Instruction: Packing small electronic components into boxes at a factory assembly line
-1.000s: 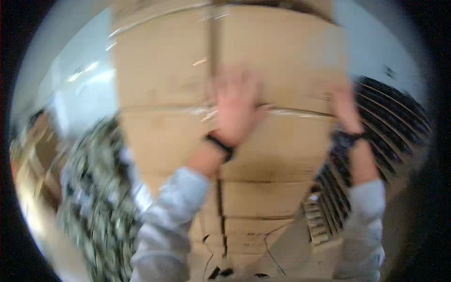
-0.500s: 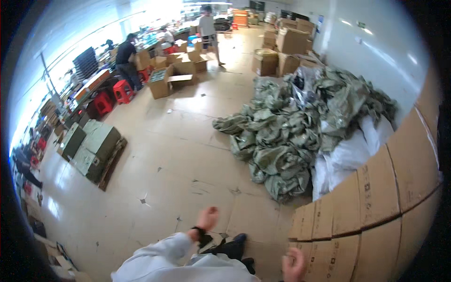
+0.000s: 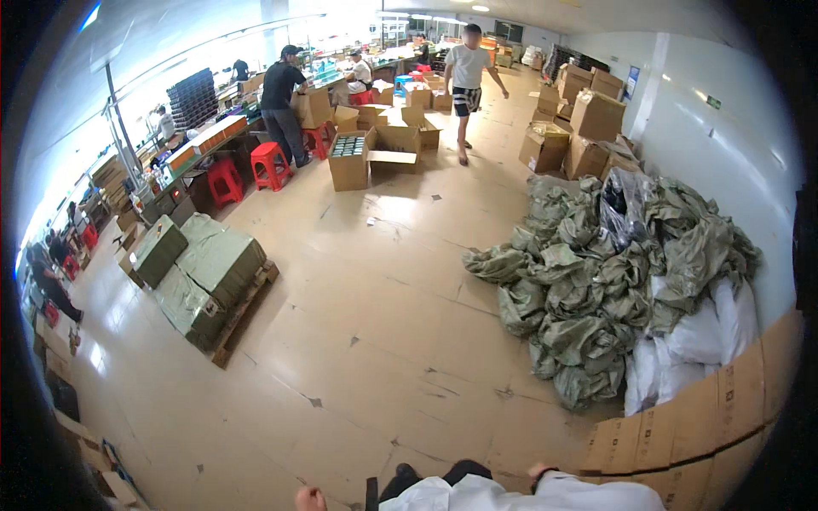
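Observation:
My left hand (image 3: 310, 498) hangs low at the bottom edge, only partly in view, its fingers curled in with nothing seen in them. To the right, my right hand (image 3: 538, 469) is beside the white sleeve (image 3: 588, 492), with a dark band at its wrist. Its fingers are too small and hidden to make out. Nearest to the right hand is a stack of brown cartons (image 3: 682, 434), with a gap between. My dark shoes (image 3: 406, 470) show on the floor between the hands.
Green sacks (image 3: 588, 289) and white sacks (image 3: 682, 349) are heaped at the right wall. Green-wrapped boxes (image 3: 217, 255) sit on a wooden pallet (image 3: 243, 319) at left. Ahead are open cartons (image 3: 394, 153), red stools (image 3: 271, 166) and a walking person (image 3: 468, 77); another person (image 3: 283, 102) stands by the workbench.
My view has tilted up and turned left. The left hand has dropped back toward the lower edge, while the right arm has swung forward. The person in white now faces me, mid-stride.

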{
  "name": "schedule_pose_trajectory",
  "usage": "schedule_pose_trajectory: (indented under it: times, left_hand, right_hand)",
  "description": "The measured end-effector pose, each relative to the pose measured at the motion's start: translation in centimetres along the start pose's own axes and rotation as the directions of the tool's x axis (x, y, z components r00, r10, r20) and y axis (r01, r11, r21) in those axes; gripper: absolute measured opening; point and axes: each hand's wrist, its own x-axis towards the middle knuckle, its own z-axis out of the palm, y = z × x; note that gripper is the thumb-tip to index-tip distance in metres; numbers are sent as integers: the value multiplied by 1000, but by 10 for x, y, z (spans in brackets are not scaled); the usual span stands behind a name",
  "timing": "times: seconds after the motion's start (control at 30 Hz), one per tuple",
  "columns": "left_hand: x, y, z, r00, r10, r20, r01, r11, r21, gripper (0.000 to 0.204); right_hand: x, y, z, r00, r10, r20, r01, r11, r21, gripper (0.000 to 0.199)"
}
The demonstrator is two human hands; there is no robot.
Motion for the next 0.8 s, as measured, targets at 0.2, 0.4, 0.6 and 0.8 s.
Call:
schedule_pose_trajectory:
  times: [0.2, 0.4, 0.6, 0.8]
  left_hand:
    - [54, -60, -22, 943, -330, 36, 328, 943, 48, 24]
    - [230, 24, -6, 737, -660, 144, 675, 708, -207, 38]
    - [379, -37, -27, 756, -650, 73, 627, 690, -361, 40]
    - [524, -31, -49, 436, -880, -190, 371, 368, -853, 12]
  right_hand:
    - [82, 14, -111, 947, -192, 256, -24, 756, 654, 29]
    - [414, 76, -347, 987, 63, 147, -92, 975, 203, 21]
    - [640, 27, -752, 919, 11, -393, 272, 704, 656, 17]
    - [774, -4, -932, 940, -70, -334, 326, 477, 816, 21]
